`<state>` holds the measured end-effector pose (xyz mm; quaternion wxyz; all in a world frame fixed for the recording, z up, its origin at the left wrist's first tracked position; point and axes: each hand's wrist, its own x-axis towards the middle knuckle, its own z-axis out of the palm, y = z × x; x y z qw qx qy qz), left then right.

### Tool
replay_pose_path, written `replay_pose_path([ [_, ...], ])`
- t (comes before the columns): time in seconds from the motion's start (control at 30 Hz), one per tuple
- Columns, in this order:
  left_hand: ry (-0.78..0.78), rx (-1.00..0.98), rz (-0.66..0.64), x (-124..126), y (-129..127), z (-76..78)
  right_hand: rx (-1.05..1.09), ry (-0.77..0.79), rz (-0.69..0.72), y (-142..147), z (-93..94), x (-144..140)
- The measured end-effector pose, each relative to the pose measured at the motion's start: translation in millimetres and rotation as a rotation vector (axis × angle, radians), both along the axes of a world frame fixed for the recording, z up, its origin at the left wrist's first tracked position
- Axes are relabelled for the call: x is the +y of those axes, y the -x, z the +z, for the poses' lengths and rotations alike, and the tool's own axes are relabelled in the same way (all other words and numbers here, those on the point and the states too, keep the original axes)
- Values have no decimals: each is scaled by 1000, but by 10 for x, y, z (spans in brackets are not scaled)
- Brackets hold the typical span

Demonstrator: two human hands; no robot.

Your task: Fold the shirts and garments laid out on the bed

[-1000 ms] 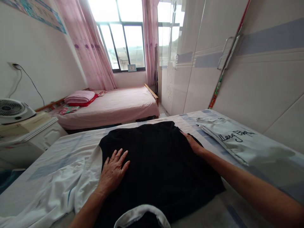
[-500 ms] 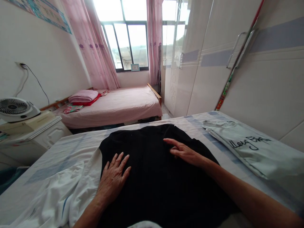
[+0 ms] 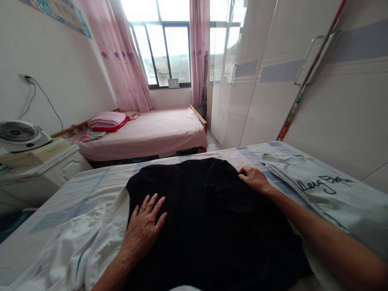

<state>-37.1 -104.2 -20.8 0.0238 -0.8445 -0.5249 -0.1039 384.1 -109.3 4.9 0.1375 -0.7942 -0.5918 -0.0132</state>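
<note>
A black garment (image 3: 206, 218) lies spread on the near bed (image 3: 75, 186). My left hand (image 3: 144, 228) rests flat on its left part, fingers apart. At the garment's far right edge my right hand (image 3: 255, 179) is closed on the black cloth, where a fold of it is turned over. A folded pale grey garment with dark lettering (image 3: 321, 190) lies to the right of that hand, beside the wardrobe.
White cloth (image 3: 69, 250) is bunched at the bed's left. A white wardrobe (image 3: 303, 101) stands close on the right. A white fan (image 3: 18, 135) sits on a cabinet at left. A pink bed (image 3: 151, 133) stands under the window.
My right hand went from the garment's right edge to its middle, then back out to the far right edge, where it now grips the cloth. My left hand stayed put.
</note>
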Motion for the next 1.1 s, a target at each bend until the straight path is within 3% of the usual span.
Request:
replay_pose_path([
  [0.17, 1, 5, -1, -1, 4, -5, 34, -63, -156, -244, 87, 147],
  [0.3, -1, 4, 6, 0, 1, -8, 63, -1, -44, -285, 110, 375],
  [0.57, -4, 14, 7, 6, 13, -30, 87, 41, 99, -39, 57, 907],
  [0.83, -10, -24, -3, 3, 16, -44, 33, -138, -6, -48, 121, 1052],
  [1.1, -8, -26, -6, 0, 27, -58, 77, 20, 108, -117, -23, 1122],
])
